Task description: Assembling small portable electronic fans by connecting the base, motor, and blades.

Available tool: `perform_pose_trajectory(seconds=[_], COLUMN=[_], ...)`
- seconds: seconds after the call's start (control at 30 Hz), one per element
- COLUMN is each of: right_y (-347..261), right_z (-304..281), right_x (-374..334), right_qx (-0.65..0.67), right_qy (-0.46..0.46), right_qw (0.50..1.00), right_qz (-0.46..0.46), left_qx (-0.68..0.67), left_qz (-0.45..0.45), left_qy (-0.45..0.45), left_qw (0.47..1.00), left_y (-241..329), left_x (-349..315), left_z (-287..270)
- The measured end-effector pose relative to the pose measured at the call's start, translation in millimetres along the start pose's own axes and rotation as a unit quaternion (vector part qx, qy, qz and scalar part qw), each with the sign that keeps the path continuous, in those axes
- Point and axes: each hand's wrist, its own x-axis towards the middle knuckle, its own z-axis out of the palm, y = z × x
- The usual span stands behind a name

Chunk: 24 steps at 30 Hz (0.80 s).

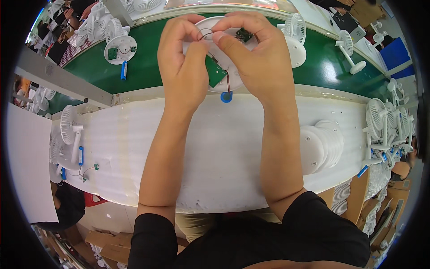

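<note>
Above the green belt, my left hand [181, 67] and my right hand [264, 62] are close together over a round white fan base [235, 84]. Between their thumbs and forefingers, both pinch a thin dark wire [207, 32], bent into a small loop. A green circuit board [216, 73] sits in the base, partly covered by my left hand. Another small green board [243, 35] shows by my right fingers. Red and dark leads run over the base's near edge, where a blue round-ended piece [226, 97] sticks out. My fingers hide the wire's ends.
A stack of white discs [320, 145] lies on the white worktop [224, 157] beside my right forearm. White fans [387, 119] crowd the right end; another fan [69, 125] stands left. An opened base [120, 49] rests on the green belt [145, 67]. A metal post [62, 76] rises at left.
</note>
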Motion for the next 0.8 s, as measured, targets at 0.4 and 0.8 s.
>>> perform_pose_trajectory(seconds=[0.4, 0.8], right_y=[0, 11], right_z=[12, -13], right_x=[-3, 14], right_qx=[-0.063, -0.093], right_qy=[0.071, 0.121], right_qw=[0.995, 0.974], right_qz=[0.005, -0.166], left_qx=[-0.026, 0.060], left_qz=[-0.118, -0.189], left_qy=[-0.025, -0.127], left_qw=[0.992, 0.972], left_y=[10, 30], left_x=[3, 14], left_z=[-1, -28])
